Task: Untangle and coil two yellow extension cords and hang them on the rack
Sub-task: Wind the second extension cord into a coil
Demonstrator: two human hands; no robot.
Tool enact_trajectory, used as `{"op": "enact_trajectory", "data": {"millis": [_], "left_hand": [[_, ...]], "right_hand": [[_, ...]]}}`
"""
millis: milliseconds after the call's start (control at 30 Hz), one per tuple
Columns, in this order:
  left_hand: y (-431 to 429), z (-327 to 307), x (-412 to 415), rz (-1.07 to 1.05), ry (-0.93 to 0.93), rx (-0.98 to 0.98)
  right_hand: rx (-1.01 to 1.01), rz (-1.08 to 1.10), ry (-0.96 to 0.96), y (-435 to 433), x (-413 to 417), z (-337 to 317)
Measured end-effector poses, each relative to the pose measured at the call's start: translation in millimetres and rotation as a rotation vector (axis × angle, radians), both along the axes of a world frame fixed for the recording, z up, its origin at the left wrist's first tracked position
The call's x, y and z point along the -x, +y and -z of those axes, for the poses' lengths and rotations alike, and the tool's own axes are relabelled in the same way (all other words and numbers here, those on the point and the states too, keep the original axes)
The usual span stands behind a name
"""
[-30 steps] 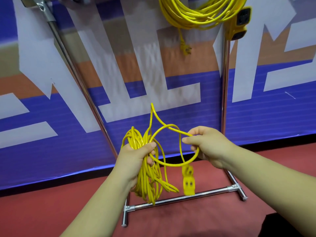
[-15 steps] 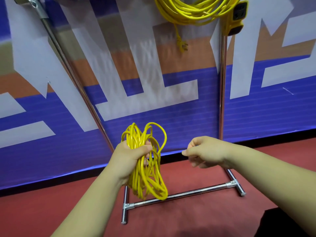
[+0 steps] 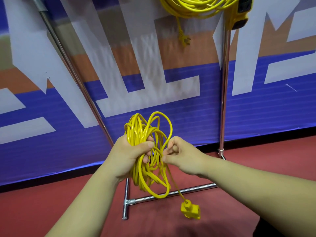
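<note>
My left hand [image 3: 130, 154] grips a loose coil of yellow extension cord [image 3: 147, 175] around its middle, loops sticking up above the fist and hanging below it. My right hand [image 3: 181, 154] is just right of the coil, fingers pinched on one strand at its side. From there the strand runs down to the cord's yellow socket block [image 3: 190, 210], which dangles above the floor. A second yellow cord [image 3: 193, 7] hangs coiled at the top of the metal rack [image 3: 224, 86], its plug [image 3: 185, 39] hanging down and its socket box [image 3: 239, 12] against the right post.
The rack's slanted left post [image 3: 73, 69] and its floor crossbar [image 3: 171, 194] stand directly behind and below my hands. A blue, orange and white banner wall [image 3: 171, 103] is close behind the rack. The floor [image 3: 51, 202] is red.
The big loop my right hand held out has been gathered into the coil. My right hand let go, then closed in on a strand beside the coil. The socket block now dangles lower right.
</note>
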State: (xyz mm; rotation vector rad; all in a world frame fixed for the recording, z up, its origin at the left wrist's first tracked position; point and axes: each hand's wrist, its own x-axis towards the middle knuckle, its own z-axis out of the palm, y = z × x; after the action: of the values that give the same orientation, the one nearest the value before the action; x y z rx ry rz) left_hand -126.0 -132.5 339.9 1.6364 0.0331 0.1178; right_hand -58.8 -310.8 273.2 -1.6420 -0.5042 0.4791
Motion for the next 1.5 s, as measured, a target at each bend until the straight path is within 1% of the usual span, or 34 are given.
{"op": "enact_trajectory", "data": {"millis": [133,267,333,433,500,600,733,900,1100,1200,1333,1433,1500], "left_hand": [[3.5,1.9,1.3,-0.068,0.017,0.001],[12.5,8.3,-4.1,-0.245,0.026,0.000],[20.3,9.7,-7.4,-0.362,0.034,0.061],[32.7,8.7,-9.9,-0.439,0.035,0.232],[37.8,8.6,-10.2,-0.458,0.044,0.360],[41.3,10.9,-11.7,-0.444,0.071,0.500],[43.5,15.4,-14.3,-0.366,0.134,0.551],[34.6,17.6,-15.1,-0.357,0.096,0.524],[17.9,29.8,-16.5,-0.311,0.132,0.316],[-0.6,30.1,-14.6,-0.262,0.137,0.324],[-22.2,28.5,-9.5,-0.161,0.199,0.333],[-32.4,26.9,-4.5,-0.080,0.206,0.297],[-37.0,25.7,-2.4,-0.050,0.203,0.305]], "right_hand": [[0.069,-0.068,-0.006,1.7,1.0,1.9],[0.071,-0.054,0.071,-11.8,-7.3,-8.0],[0.125,-0.078,0.095,-25.6,-14.4,-12.3],[0.302,-0.247,0.073,-44.3,-18.1,-12.5],[0.396,-0.358,0.038,-49.8,-15.9,-12.2],[0.448,-0.409,0.001,-48.6,-12.2,-13.8],[0.456,-0.402,-0.057,-47.2,-8.7,-20.9],[0.403,-0.358,-0.100,-51.2,-6.9,-32.8],[0.198,-0.289,-0.173,-51.5,-4.7,-51.9],[0.118,-0.265,-0.157,-50.4,-2.3,-57.9],[0.043,-0.238,-0.163,-46.7,-0.8,-60.3],[-0.025,-0.128,-0.186,-47.6,-3.1,-62.1],[-0.077,-0.067,-0.177,-50.0,-5.7,-63.2]]}}
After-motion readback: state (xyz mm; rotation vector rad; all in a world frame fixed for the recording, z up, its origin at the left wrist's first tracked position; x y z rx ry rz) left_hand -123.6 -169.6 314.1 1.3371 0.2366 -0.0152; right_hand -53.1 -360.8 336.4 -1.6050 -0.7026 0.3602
